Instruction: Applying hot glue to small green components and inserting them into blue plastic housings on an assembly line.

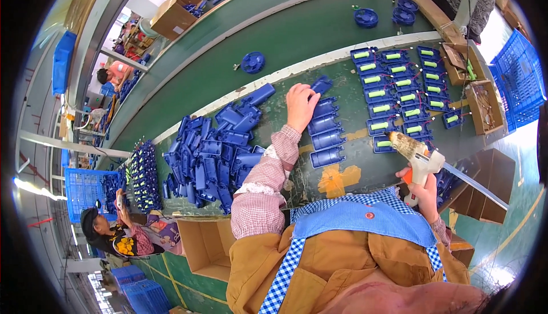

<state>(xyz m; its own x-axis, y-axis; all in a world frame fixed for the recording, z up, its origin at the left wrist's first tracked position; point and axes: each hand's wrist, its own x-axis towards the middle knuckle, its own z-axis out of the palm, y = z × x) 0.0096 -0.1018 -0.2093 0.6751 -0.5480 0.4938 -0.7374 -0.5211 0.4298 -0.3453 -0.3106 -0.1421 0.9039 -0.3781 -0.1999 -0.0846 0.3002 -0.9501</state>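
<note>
My left hand (302, 106) reaches across the green table, its curled fingers and thumb closed at the near edge of a blue plastic shell (322, 84). Below that shell, a column of blue half-shells (325, 124) lies side by side, with no batteries in them. My right hand (424, 192) grips a white hot glue gun (425, 163) with an orange trigger. Its stained brown nozzle points left, near the lowest shells with batteries, and a clear glue stick (476, 186) juts out of its back. Rows of blue shells with light green batteries (378, 93) and thin wires lie on the right.
A heap of loose blue shells (208, 151) covers the table on the left. Round blue parts (253, 62) sit on the green belt (308, 29) beyond a pale rail. Small cardboard boxes (484, 108) and a blue crate (518, 80) stand right. A co-worker (123, 231) sits left.
</note>
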